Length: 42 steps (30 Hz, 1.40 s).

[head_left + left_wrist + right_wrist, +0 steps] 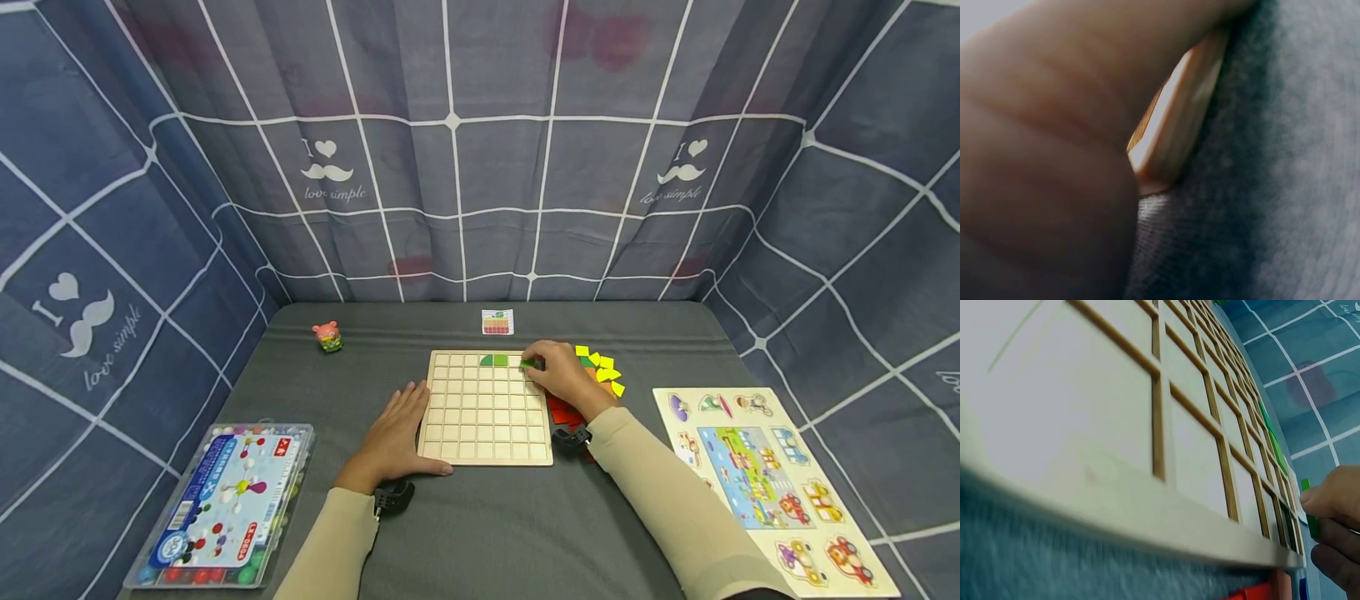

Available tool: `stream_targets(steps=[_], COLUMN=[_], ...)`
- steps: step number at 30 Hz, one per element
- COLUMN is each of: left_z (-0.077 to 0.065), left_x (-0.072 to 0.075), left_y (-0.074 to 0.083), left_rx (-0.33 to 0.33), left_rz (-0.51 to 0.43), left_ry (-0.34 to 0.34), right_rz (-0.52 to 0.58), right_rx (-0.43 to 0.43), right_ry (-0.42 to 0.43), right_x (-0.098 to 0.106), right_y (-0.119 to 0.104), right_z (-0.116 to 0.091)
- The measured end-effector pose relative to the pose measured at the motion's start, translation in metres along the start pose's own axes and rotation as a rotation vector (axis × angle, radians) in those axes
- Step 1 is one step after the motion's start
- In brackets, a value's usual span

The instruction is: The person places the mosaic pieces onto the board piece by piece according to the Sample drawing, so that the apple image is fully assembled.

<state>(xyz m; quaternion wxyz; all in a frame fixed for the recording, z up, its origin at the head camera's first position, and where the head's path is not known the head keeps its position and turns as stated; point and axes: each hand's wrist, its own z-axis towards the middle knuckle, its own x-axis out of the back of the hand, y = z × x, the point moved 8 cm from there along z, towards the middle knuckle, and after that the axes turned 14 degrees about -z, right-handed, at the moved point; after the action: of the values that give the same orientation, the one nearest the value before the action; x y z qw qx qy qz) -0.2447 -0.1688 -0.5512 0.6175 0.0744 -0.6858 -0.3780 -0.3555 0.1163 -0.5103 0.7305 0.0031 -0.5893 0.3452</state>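
Observation:
A square wooden grid board lies on the grey cloth. In its top row sit a dark green piece with a curved edge and a light green square. My right hand pinches a small green tile between thumb and fingers, over the board's top right corner. My left hand rests along the board's left edge, fingers straight and thumb by the lower left corner. Up close, the left wrist view shows the hand against the wooden board edge.
Yellow tiles and red tiles lie right of the board, partly under the right hand. A pattern card sits behind it. Further out are a pig figurine, a clear box of beads and a picture puzzle board.

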Motion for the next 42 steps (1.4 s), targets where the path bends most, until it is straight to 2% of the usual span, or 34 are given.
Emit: stream_targets(steps=[16, 32, 42], left_z=[0.000, 0.001, 0.000], left_x=[-0.001, -0.002, -0.001], left_y=[-0.001, -0.002, -0.002], left_rx=[-0.002, 0.003, -0.008], left_rz=[0.006, -0.012, -0.015], left_ry=[-0.013, -0.001, 0.007], right_rz=[0.080, 0.037, -0.023], right_rx=[0.019, 0.125, 0.205], right_ry=[-0.079, -0.119, -0.052], right_x=[-0.019, -0.037, -0.043], right_y=[-0.028, -0.055, -0.064], right_z=[0.010, 0.017, 0.020])
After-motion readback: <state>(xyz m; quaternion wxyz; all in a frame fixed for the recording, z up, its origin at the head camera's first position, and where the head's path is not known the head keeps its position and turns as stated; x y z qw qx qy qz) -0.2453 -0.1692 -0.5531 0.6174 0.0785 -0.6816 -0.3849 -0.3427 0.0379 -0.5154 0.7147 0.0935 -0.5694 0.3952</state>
